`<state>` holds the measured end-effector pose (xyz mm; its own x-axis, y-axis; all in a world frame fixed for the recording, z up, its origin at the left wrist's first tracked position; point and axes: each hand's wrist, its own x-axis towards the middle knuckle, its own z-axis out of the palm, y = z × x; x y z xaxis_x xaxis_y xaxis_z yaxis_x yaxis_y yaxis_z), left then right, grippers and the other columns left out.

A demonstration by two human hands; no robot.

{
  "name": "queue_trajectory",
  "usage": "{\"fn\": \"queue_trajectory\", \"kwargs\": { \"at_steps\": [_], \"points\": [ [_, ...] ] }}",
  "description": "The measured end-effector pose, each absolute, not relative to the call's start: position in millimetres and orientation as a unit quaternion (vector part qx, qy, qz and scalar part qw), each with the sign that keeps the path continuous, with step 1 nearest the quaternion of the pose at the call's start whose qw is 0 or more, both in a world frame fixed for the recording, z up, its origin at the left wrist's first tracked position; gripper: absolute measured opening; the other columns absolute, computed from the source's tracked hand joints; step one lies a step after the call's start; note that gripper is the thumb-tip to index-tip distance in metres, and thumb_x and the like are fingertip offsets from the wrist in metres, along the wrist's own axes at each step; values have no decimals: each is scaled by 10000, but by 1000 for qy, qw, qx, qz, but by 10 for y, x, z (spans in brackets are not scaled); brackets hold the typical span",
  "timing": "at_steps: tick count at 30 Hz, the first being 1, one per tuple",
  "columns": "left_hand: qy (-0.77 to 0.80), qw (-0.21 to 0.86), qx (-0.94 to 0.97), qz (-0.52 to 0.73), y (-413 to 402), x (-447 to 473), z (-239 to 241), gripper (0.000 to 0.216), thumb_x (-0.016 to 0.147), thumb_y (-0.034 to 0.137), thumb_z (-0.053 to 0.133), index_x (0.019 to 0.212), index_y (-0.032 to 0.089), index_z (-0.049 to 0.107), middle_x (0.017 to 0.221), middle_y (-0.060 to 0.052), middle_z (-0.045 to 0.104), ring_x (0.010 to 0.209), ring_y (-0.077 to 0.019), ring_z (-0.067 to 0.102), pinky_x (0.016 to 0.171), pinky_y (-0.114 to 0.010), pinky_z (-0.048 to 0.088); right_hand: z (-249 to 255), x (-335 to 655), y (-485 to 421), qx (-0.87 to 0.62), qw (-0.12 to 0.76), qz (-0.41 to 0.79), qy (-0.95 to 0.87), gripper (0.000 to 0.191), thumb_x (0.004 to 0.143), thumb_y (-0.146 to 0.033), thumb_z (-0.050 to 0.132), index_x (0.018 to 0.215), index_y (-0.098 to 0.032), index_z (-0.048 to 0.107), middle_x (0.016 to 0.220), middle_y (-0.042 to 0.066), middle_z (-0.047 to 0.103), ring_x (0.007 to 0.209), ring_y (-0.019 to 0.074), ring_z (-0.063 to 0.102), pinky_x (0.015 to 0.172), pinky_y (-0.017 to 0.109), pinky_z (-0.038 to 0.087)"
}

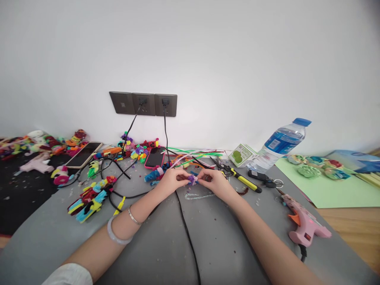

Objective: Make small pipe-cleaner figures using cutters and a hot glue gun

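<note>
Both my hands meet at the middle of the grey table, pinching a small purple, pink and blue fuzzy pipe-cleaner piece (192,179) between them. My left hand (173,179) grips its left end between thumb and fingertips. From the other side, my right hand (214,181) pinches its right end. Just below the fingers lies a silvery tinsel pipe cleaner (198,196), bent into a loop. A blue and pink fuzzy roll (154,174) rests behind my left hand. Wire cutters with yellow-and-black handles (242,180) lie to the right of my right hand.
A pink glue gun (307,227) lies at right, near a key fob (258,175). A water bottle (280,144) leans tilted by a small green-and-white box (242,155). Black cables (187,229) cross the table. Colourful pipe-cleaner figures (90,200) and a phone (84,154) lie left.
</note>
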<state>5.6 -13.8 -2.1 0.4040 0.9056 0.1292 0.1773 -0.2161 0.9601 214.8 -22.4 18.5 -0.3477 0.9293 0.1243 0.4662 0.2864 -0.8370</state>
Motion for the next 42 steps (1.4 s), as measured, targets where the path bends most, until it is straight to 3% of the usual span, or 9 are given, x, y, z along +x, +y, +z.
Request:
{"fn": "queue_trajectory", "kwargs": {
  "at_steps": [21,30,35,42],
  "points": [
    [399,479,679,388,-134,59,-50,194,716,147,706,888,165,794,879,-64,765,693,-170,708,658,-268,582,120,2143,-212,-471,332,346,-741,188,779,-354,649,685,-192,669,608,0,583,569,138,449,544,259,363],
    [404,453,696,384,-134,58,-39,201,727,119,708,893,184,803,868,-60,758,748,-180,707,712,-280,578,114,2135,-224,-467,336,346,-741,152,768,-320,632,687,-195,658,634,7,608,573,141,459,557,264,371],
    [398,456,697,384,-135,54,-34,189,739,166,721,907,179,805,825,-55,738,669,-156,674,637,-258,564,118,2128,-232,-467,331,351,-741,137,767,-309,628,699,-194,660,633,3,596,578,141,459,563,262,363],
    [386,459,704,381,-126,36,-50,193,744,204,722,918,167,797,842,-60,740,703,-159,679,663,-259,560,139,2136,-238,-460,324,347,-751,162,798,-316,633,701,-188,653,617,-7,579,572,130,447,552,250,361]
  ]
}}
